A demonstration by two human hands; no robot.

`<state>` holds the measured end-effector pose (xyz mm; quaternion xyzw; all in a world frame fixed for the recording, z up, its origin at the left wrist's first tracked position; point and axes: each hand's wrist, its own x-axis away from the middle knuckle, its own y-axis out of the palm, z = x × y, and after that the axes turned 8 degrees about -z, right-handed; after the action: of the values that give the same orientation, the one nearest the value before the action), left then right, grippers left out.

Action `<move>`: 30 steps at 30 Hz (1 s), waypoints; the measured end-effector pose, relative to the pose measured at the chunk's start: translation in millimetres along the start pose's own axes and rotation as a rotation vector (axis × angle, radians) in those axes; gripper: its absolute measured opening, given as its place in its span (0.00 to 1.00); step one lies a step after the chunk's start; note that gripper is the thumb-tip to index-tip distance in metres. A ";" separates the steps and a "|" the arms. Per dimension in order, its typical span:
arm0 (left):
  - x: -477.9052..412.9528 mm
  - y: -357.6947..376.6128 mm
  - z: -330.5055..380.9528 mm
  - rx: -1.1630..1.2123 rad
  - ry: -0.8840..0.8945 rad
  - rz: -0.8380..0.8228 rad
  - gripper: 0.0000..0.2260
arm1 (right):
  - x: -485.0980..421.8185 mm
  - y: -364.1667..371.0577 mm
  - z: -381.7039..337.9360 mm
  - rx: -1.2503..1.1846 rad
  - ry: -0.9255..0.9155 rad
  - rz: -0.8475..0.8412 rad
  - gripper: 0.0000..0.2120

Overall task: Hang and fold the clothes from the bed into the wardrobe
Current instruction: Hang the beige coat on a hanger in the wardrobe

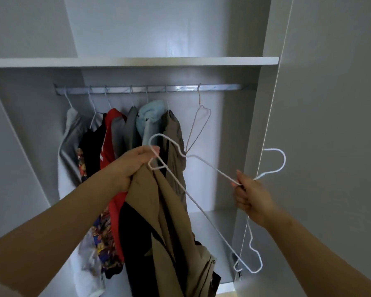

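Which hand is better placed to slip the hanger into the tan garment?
Right, probably: the right hand pinches the white hanger, free to steer it; the left hand is busy gripping the tan garment.

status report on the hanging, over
Left grip holds tan coat and white hanger hook. Right grip pinches its corner. Coat not on it yet. Spare hanger on rail.

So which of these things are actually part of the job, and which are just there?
In the job: left hand, tan garment, white hanger, right hand, rail.
Just there: hung clothes, empty hanger, shelf.
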<state>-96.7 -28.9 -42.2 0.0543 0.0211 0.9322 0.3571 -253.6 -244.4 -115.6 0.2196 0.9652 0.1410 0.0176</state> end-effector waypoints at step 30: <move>40.6 10.5 -21.5 -1.305 0.653 0.055 0.16 | 0.8 79.5 10.2 0.295 -0.086 0.109 0.17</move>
<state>-136.2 -9.6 -59.2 -0.4498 -0.4347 0.7324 0.2689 -220.1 -172.7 -103.2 0.2775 0.9605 -0.0112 0.0190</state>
